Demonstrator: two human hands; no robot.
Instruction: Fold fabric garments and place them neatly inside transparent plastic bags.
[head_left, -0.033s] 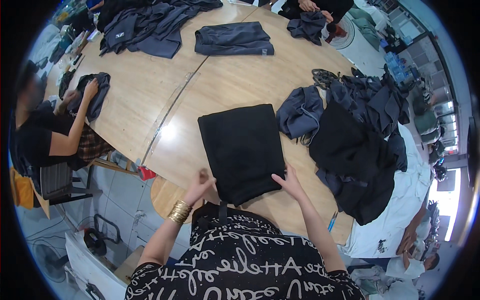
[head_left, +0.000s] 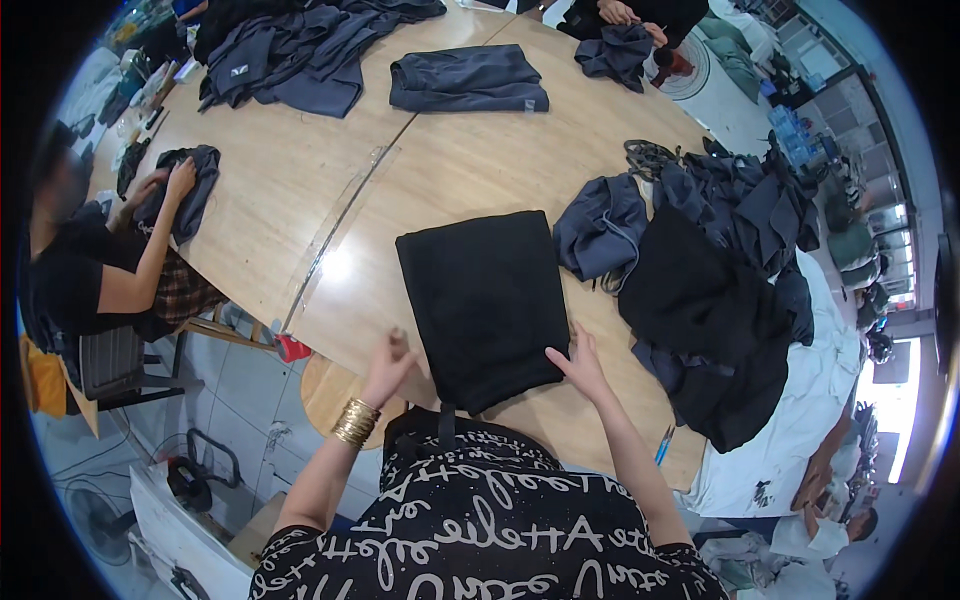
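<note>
A folded black garment (head_left: 488, 305) lies flat on the table in front of me, its near edge close to my body. My left hand (head_left: 390, 366) is just off its lower left side, fingers apart and slightly blurred, with nothing in it. At the lower right side, my right hand (head_left: 582, 362) is open, its thumb tip at the garment's edge and its fingers stretched out beside it. A narrow dark strip (head_left: 446, 425) hangs from the near left corner.
A bunched grey garment (head_left: 602, 228) and a heap of black clothing (head_left: 710, 310) lie to the right, near a blue pen (head_left: 664, 445). Farther back are a folded grey garment (head_left: 468, 80) and a grey pile (head_left: 290, 60). A co-worker (head_left: 100, 250) handles dark cloth at left; another works at the far side.
My left hand has drawn a little left, away from the black garment's edge. My right hand has shifted very slightly. The co-worker's hand at left has moved on the cloth.
</note>
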